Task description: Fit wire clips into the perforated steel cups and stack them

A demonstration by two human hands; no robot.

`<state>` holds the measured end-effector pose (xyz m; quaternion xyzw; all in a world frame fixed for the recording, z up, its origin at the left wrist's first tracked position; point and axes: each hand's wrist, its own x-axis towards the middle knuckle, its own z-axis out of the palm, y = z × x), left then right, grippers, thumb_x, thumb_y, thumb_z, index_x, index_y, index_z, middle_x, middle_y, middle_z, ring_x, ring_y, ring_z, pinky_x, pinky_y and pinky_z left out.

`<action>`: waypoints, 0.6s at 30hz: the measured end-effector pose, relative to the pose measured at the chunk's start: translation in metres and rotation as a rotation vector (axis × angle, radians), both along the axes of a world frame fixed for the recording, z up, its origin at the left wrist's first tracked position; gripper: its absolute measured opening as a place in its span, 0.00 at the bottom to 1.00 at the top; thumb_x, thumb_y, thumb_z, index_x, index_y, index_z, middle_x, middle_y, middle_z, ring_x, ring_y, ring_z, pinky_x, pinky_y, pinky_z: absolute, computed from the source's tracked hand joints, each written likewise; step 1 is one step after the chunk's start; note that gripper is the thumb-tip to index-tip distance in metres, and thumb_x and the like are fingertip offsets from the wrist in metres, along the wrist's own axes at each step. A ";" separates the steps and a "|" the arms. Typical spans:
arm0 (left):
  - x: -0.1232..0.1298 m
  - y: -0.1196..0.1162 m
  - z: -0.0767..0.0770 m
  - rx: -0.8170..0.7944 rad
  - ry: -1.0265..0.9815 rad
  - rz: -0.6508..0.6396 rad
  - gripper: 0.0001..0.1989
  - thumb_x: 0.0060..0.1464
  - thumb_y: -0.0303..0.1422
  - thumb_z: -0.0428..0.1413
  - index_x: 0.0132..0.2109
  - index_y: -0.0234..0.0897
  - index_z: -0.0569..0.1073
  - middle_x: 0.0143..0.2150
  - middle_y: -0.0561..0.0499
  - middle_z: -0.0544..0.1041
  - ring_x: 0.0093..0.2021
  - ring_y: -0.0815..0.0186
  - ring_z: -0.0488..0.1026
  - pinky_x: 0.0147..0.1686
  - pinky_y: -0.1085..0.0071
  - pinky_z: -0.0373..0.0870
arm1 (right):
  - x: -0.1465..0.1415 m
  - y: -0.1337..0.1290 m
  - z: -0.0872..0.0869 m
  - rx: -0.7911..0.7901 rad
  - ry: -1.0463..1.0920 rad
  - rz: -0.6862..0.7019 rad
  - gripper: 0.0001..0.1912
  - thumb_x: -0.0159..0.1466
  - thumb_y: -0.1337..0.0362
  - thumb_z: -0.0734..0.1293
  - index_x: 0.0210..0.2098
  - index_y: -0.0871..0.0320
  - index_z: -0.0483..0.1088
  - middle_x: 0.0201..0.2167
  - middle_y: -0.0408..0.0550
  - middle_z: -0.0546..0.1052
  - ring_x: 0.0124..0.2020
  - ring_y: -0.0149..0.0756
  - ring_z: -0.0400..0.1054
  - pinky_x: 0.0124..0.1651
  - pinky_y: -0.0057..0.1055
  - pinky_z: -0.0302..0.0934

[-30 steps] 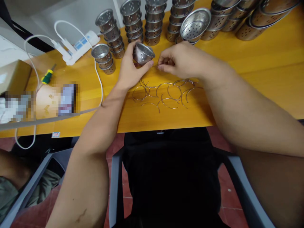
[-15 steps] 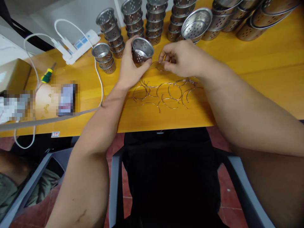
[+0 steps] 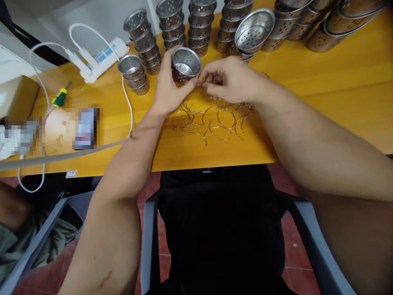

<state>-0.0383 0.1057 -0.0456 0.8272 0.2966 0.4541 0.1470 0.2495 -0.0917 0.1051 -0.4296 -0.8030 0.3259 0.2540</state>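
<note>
A perforated metal cup (image 3: pixel 183 76) is held above the surface (image 3: pixel 331 90) by the left hand (image 3: pixel 168 90), its open mouth tilted up and toward the right hand (image 3: pixel 235 80). The cup's side is gripped between the left thumb and fingers. The right fingers (image 3: pixel 211 89) are pinched narrow just beside the cup's rim; whether anything is held in them cannot be told. Curved wires (image 3: pixel 225 119) are scattered on the surface, nearer the body. Tall cup stacks (image 3: pixel 199 30) are lined up behind, and a short cup stack (image 3: pixel 138 84) is seen beside a white cable (image 3: pixel 130 106).
</note>
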 end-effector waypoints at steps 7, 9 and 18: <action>-0.005 -0.003 0.005 -0.003 0.015 -0.055 0.79 0.28 0.91 0.65 0.82 0.66 0.55 0.80 0.54 0.72 0.73 0.44 0.69 0.74 0.39 0.77 | 0.000 -0.004 0.006 0.055 -0.015 -0.010 0.10 0.69 0.52 0.78 0.41 0.44 0.75 0.46 0.50 0.87 0.41 0.50 0.70 0.51 0.49 0.68; -0.001 -0.009 0.008 0.006 -0.021 -0.043 0.77 0.26 0.95 0.60 0.80 0.68 0.56 0.78 0.55 0.74 0.71 0.45 0.70 0.72 0.38 0.78 | -0.002 -0.005 0.007 0.064 0.033 0.013 0.11 0.71 0.52 0.78 0.39 0.45 0.74 0.43 0.50 0.84 0.42 0.50 0.69 0.52 0.49 0.67; 0.007 -0.011 0.006 0.141 -0.275 -0.180 0.64 0.47 0.85 0.71 0.77 0.59 0.61 0.69 0.50 0.77 0.63 0.51 0.69 0.64 0.49 0.73 | 0.003 0.016 -0.021 0.155 0.195 0.205 0.10 0.75 0.73 0.78 0.43 0.51 0.81 0.36 0.42 0.81 0.35 0.38 0.69 0.43 0.37 0.65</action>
